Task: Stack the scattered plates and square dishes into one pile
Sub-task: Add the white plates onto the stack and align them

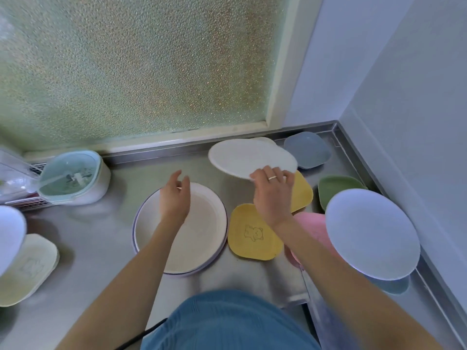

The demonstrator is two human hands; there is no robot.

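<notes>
White round plates and coloured square dishes lie scattered over a stainless steel counter [106, 238] below a frosted window [141, 64]. The right hand [274, 195], a ring on one finger, pinches the near rim of a white oval plate [249, 157] and holds it tilted above the counter, near the back edge. The left hand [175, 198] hovers with relaxed, slightly spread fingers, holding nothing, over a white round plate with a dark rim [199, 238] that sits on at least one more plate in the middle of the counter. Just right of that small pile lies a yellow square dish with a bear drawing [252, 236]. A second yellow square dish [302, 193] lies behind the right hand, partly hidden by it. A pink dish [313, 228] sits under the right forearm, partly covered by a large white round plate [371, 233] at the right edge. A green square dish [336, 188] lies behind that plate, and a grey-blue square dish [309, 150] rests in the back right corner, beside the oval plate. At the far left, a pale yellow square dish [30, 269] lies partly under another white plate [10, 233] at the frame edge. A mint-green strainer basket [73, 176] stands at the back left.
</notes>
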